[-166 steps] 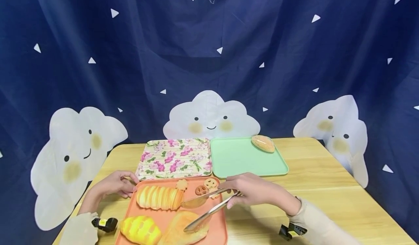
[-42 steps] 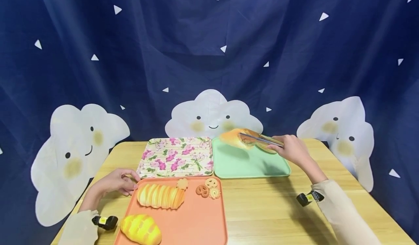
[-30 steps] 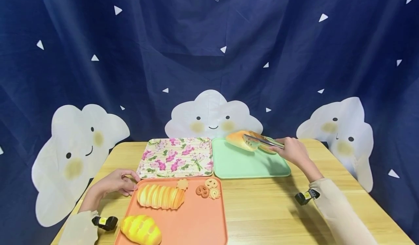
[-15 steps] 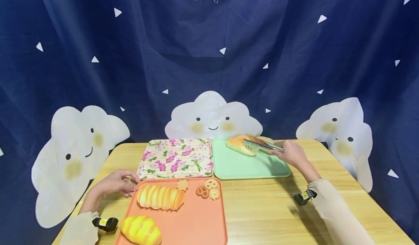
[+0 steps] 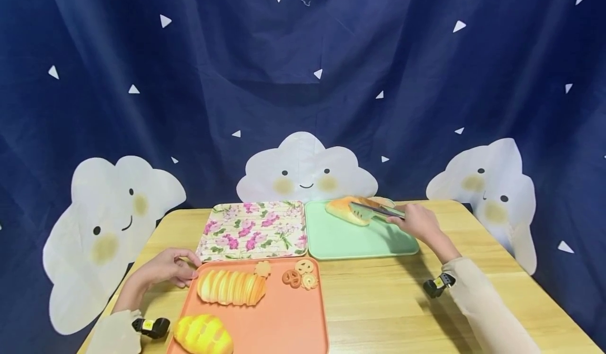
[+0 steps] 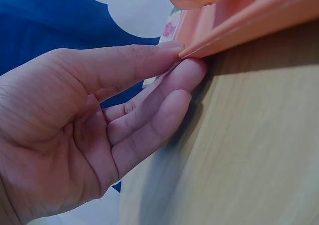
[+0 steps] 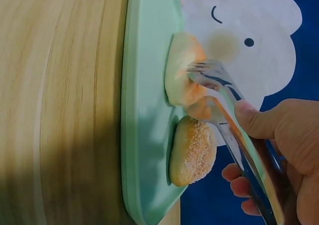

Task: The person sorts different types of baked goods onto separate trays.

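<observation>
My right hand (image 5: 416, 222) grips metal tongs (image 5: 379, 211) at the far side of the green tray (image 5: 360, 241). The tongs' tips clamp a pale orange-topped loaf (image 5: 345, 209) whose underside lies on the tray. In the right wrist view the tongs (image 7: 224, 100) pinch the loaf (image 7: 182, 78) beside a crumbed roll (image 7: 194, 150) on the green tray (image 7: 144, 110). My left hand (image 5: 165, 267) rests on the table with straight fingers (image 6: 169, 90) touching the corner of the orange tray (image 6: 239, 16).
The orange tray (image 5: 289, 317) holds a sliced loaf (image 5: 232, 286), a yellow bun (image 5: 202, 334) and small cookies (image 5: 300, 279). A floral tray (image 5: 253, 230) lies behind it, left of the green one. Cloud cut-outs and a blue curtain stand behind the wooden table (image 5: 388, 301).
My right hand has lifted the loaf off the orange tray with the tongs, carried it across and lowered it onto the green tray. The left hand has stayed at the orange tray's corner.
</observation>
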`<action>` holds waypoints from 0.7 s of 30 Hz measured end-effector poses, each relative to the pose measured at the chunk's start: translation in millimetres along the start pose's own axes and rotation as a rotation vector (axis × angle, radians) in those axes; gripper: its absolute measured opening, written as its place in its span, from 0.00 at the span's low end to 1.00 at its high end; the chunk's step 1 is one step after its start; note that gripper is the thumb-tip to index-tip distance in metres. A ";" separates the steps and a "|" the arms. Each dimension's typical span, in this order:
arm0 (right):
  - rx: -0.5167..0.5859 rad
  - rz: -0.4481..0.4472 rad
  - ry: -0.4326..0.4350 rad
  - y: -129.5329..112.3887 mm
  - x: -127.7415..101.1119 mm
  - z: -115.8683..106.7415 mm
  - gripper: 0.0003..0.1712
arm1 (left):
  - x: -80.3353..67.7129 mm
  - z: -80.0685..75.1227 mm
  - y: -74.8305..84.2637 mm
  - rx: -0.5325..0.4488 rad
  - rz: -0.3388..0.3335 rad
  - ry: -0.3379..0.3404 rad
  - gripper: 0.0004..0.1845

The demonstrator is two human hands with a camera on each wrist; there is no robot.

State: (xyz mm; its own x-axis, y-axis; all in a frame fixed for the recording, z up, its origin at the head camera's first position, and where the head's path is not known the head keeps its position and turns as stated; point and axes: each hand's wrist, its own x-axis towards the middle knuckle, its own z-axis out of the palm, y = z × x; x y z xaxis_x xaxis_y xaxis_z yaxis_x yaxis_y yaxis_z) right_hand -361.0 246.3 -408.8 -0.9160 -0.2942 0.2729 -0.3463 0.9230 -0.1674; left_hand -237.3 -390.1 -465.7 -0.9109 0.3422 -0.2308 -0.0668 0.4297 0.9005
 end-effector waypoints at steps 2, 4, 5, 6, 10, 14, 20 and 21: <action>-0.010 -0.002 0.004 -0.3 0.8 -1.5 0.27 | 0.3 1.0 0.0 -0.001 0.006 0.002 0.17; -0.012 0.001 -0.007 -0.7 1.3 -3.9 0.27 | 0.8 2.3 0.5 -0.003 0.004 0.005 0.17; -0.012 0.003 -0.017 -0.9 1.5 -5.2 0.27 | 1.1 2.7 0.5 -0.003 0.008 0.005 0.17; -0.013 0.002 -0.024 -0.8 1.4 -6.3 0.28 | 1.2 3.0 0.7 -0.003 0.002 0.007 0.17; -0.017 0.011 -0.052 -0.4 0.6 -10.1 0.30 | 1.6 3.2 0.5 -0.002 -0.007 0.009 0.17; -0.028 0.013 -0.058 -1.0 -0.4 -11.4 0.32 | 0.4 2.4 0.0 -0.001 -0.007 0.005 0.18; -0.054 -0.001 -0.021 -3.5 -1.8 -10.7 0.31 | -1.9 1.4 0.8 -0.015 -0.006 -0.010 0.18; -0.057 0.000 -0.016 -3.9 -1.8 -10.5 0.32 | -2.0 1.2 1.0 -0.016 -0.003 -0.010 0.18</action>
State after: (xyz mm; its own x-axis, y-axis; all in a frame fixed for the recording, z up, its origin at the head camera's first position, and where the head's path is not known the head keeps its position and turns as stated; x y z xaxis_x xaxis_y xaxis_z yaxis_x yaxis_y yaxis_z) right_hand -355.9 245.9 -398.7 -0.9193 -0.2976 0.2576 -0.3346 0.9356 -0.1131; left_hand -235.0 -389.3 -464.8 -0.9065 0.3490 -0.2374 -0.0764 0.4175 0.9055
